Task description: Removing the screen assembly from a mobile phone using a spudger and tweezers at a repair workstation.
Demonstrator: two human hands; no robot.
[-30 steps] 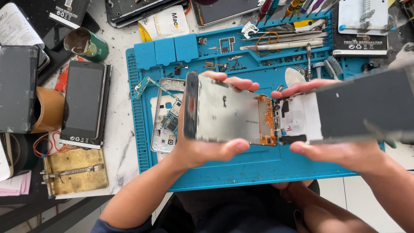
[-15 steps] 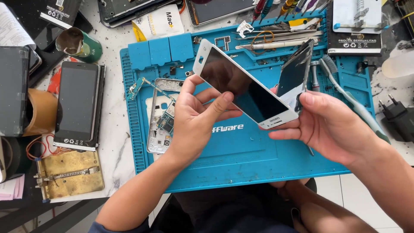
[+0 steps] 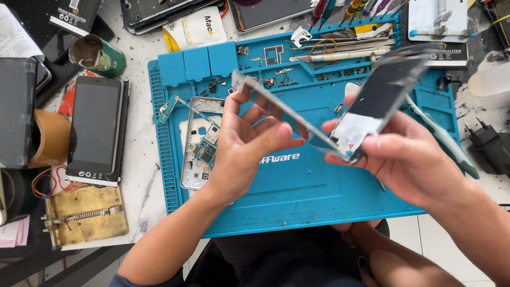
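My left hand [image 3: 241, 146] pinches a thin white-edged phone screen [image 3: 281, 111], which I see almost edge-on and blurred; it slants down to the right. The screen's lower end reaches the fingers of my right hand [image 3: 409, 162]. That hand grips a dark phone panel [image 3: 382, 93] with a white lower part, tilted up to the right and also blurred. Both pieces hang above the blue repair mat [image 3: 297, 196]. On the mat, just left of my left hand, an opened phone chassis [image 3: 197, 146] lies with its circuit board showing.
Tweezers, screwdrivers and small parts [image 3: 340, 50] line the mat's far edge. Left of the mat lie a black phone [image 3: 95, 127], a brass clamp jig [image 3: 85, 215], a brown tape roll [image 3: 50, 138] and a green cup [image 3: 101, 56]. A black power plug [image 3: 486, 141] sits at the right.
The white phone screen has turned from nearly face-on to edge-on between my hands. The dark panel in my right hand has swung up and to the right.
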